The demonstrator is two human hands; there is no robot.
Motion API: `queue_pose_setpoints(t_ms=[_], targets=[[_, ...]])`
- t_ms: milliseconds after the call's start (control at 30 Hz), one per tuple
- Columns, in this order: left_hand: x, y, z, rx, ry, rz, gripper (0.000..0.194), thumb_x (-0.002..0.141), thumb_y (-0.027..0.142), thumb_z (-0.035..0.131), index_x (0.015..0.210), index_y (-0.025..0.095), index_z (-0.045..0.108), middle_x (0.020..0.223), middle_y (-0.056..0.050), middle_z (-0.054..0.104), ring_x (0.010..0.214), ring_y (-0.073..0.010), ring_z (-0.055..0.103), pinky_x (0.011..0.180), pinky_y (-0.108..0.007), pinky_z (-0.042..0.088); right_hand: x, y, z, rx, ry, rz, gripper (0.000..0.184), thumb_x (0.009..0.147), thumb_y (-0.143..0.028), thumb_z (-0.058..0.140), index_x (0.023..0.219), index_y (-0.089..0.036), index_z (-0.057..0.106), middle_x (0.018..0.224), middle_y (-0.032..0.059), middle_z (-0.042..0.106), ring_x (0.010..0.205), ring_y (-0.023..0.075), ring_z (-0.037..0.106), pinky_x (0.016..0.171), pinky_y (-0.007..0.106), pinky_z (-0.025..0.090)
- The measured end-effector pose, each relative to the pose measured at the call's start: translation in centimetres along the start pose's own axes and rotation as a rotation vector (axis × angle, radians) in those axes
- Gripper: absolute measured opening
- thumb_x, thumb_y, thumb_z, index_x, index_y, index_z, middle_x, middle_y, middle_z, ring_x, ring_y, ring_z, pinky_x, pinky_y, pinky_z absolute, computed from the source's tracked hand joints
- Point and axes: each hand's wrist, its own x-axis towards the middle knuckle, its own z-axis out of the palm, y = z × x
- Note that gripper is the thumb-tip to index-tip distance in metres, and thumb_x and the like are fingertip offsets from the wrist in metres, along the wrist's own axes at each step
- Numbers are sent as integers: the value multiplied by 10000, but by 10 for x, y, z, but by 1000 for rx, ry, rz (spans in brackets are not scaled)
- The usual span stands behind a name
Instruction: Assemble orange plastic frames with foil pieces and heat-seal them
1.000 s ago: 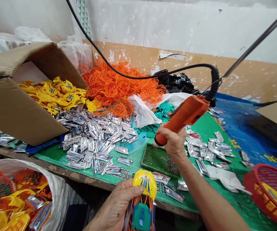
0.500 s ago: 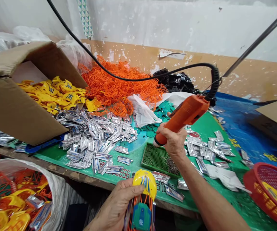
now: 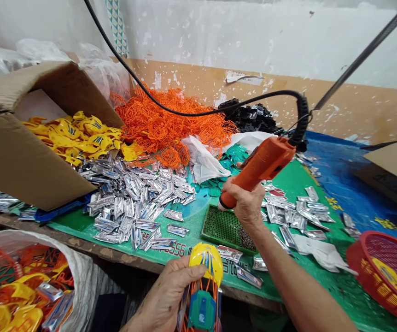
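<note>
My left hand point(image 3: 174, 286) is closed on a toy car body point(image 3: 203, 286) with a yellow front, a green middle piece and orange frame bars, held low in front of the table edge. The thumb presses on the yellow part. My right hand point(image 3: 248, 203) is wrapped round an orange electric screwdriver point(image 3: 262, 163), which hangs from a black cable and slants down to the left. Its tip is over a green perforated tray point(image 3: 215, 226) that holds a heap of small screws point(image 3: 245, 237) at its right end. Silver printed plates point(image 3: 231, 253) lie just in front of the tray.
Silver plates point(image 3: 129, 203), orange frames point(image 3: 174, 122), green pieces point(image 3: 235, 159) and black parts point(image 3: 250, 120) are piled behind. A cardboard box point(image 3: 22, 157) of yellow shells point(image 3: 91, 133) stands left, above a white sack point(image 3: 84, 272) of parts. A red basket point(image 3: 374, 267) stands right.
The view has shifted very slightly. Both hands keep their hold, and the screwdriver and toy car body stay almost in place.
</note>
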Motion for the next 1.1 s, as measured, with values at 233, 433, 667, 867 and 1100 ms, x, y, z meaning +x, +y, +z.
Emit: queue_pose_setpoints(t_ms=[233, 433, 667, 867, 1100], targets=[[-2, 1, 2, -14, 0, 3, 224, 684, 249, 753, 827, 81, 720, 676, -76, 687, 512, -106, 578, 515, -193, 458, 2, -3, -4, 39, 40, -21, 216, 589, -248, 731, 752, -173, 610, 626, -41, 606, 536, 126, 534, 579, 315, 453], [-1, 1, 1, -13, 3, 1, 235, 685, 263, 756, 831, 84, 714, 678, -78, 683, 513, -107, 577, 509, -195, 455, 2, -3, -1, 52, 53, -24, 173, 585, -251, 736, 665, -169, 607, 627, -30, 602, 530, 124, 527, 566, 319, 458], [1, 1, -1, 0, 14, -19, 245, 677, 278, 756, 824, 87, 709, 676, -73, 670, 503, -98, 560, 493, -190, 440, 0, -1, 5, 67, 41, -28, 199, 597, -241, 732, 741, -181, 608, 618, -43, 608, 538, 130, 532, 599, 328, 464], [0, 1, 0, 1, 7, -22, 237, 674, 274, 756, 800, 81, 705, 657, -58, 644, 518, -92, 557, 498, -177, 430, 1, 2, 6, 53, 43, -20, 164, 586, -222, 733, 680, -177, 606, 617, -41, 605, 537, 124, 523, 595, 322, 455], [-1, 2, 1, -19, 17, -17, 267, 656, 267, 772, 831, 72, 718, 684, -72, 670, 530, -94, 565, 520, -184, 446, 1, 2, 6, 44, 47, -17, 133, 580, -201, 724, 656, -172, 619, 600, -33, 606, 550, 127, 526, 603, 320, 451]])
